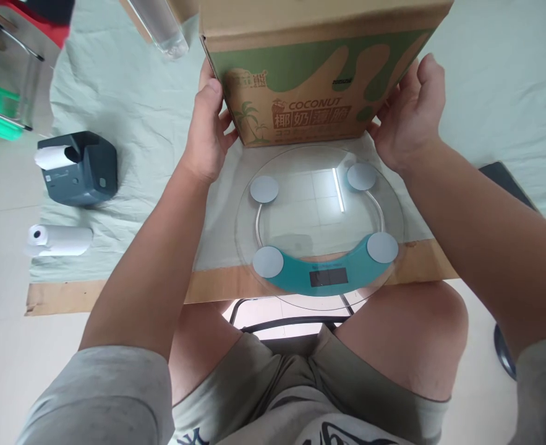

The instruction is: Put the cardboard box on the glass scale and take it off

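A brown cardboard box (300, 93) with green print and the word COCONUT stands at the top middle, its upper part cut off by the frame. My left hand (208, 123) grips its left side, thumb at the front corner and fingers partly hidden behind the edge. On the opposite side, my right hand (412, 117) has its fingers curled under the lower right edge, thumb raised along the side. Just in front of the box lies a round glass scale (310, 228) with a teal band, silver discs and a dark display. Its near edge overhangs the table edge.
A dark label printer (78, 168) and a white paper roll (62, 240) sit at the left of the cloth-covered table (152, 117). A clear bottle (164, 28) lies at the top left. Part of a dark flat object (507, 179) shows beyond my right forearm.
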The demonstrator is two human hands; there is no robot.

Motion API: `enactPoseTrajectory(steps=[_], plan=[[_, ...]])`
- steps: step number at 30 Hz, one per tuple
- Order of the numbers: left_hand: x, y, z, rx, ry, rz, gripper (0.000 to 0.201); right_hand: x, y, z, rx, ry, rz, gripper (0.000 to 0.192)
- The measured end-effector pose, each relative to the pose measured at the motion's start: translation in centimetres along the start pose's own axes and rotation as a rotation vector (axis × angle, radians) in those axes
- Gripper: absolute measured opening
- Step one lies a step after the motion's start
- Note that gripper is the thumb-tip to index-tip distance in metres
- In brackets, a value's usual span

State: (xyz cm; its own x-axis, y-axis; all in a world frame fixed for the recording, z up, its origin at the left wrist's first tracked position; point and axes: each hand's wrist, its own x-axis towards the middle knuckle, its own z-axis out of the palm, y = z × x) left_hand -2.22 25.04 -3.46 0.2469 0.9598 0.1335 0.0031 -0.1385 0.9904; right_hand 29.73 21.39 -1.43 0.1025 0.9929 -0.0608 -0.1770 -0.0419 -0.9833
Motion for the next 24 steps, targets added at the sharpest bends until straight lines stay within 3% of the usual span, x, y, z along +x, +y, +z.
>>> enactPoseTrajectory(steps=[4,10,14,19,24], plan=[[-0.2,0.9,0.2,-0.063,0.009,-0.076,0.067,-0.4,-0.6,0.3,0.011,0.012,0.051,0.054],[0.1,-0.3,-0.2,-0.169,-0.007,-0.043,0.105,-0.8,-0.7,1.3,-0.006,0.047,0.04,0.057],[-0.1,0.1,-0.3,-0.2,-0.06,-0.074,0.107,-0.8,-0.9,1.7,0.007,0.016,0.025,0.053],[-0.8,3.5,-0.2,-0.169,-0.073,-0.026,0.105,-1.5,-2.6,1.4,0.009,-0.04,-0.038,0.043],[-3.3,8.2,0.9,-0.104,-0.063,0.053,0.098,-4.7,-5.9,1.2,-0.027,-0.057,-0.14,0.051]])
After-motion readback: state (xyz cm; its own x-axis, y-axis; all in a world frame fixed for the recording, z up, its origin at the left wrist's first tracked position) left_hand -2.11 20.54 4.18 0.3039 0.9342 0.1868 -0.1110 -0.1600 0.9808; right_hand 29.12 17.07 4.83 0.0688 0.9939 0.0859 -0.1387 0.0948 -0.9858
